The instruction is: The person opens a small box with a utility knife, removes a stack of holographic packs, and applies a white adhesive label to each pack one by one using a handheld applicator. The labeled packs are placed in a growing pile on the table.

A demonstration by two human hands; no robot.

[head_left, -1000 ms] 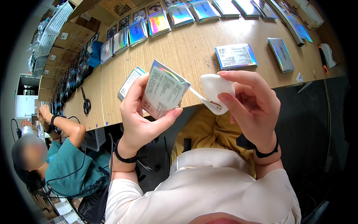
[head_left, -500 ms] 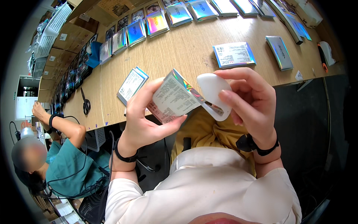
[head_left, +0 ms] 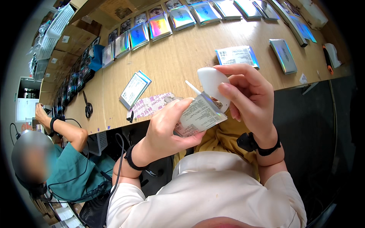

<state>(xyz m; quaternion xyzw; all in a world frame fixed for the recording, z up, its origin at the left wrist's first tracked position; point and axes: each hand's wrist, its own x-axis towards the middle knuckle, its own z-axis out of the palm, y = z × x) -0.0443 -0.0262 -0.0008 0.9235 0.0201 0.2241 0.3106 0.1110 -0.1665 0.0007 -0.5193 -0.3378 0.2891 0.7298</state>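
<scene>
In front of my chest, my left hand (head_left: 161, 125) grips a silver foil packet (head_left: 203, 116), thumb along its lower edge and fingers on the upper one. Its printed side faces up. My right hand (head_left: 249, 95) pinches a white rounded letter opener (head_left: 211, 83) between thumb and fingers. The opener's slot is at the packet's right upper edge, and its thin prong points up past that edge. The blade is mostly hidden behind the packet. Left of my left hand, a pink-printed paper strip (head_left: 146, 106) lies at the table's edge.
Smaller packet stacks lie on the wooden table (head_left: 178, 53): one left (head_left: 135, 90), one beyond my right hand (head_left: 237, 56), a silver one (head_left: 283, 57) farther right. Holographic packets (head_left: 159, 26) line the back. Scissors (head_left: 88, 109) and an orange-black knife (head_left: 327, 60) flank them. A teal-sleeved person (head_left: 76, 167) works left.
My left hand has moved right with the packet, bringing it farther into the opener's slot. The right hand has shifted slightly left and up. The pink-printed strip has come into sight.
</scene>
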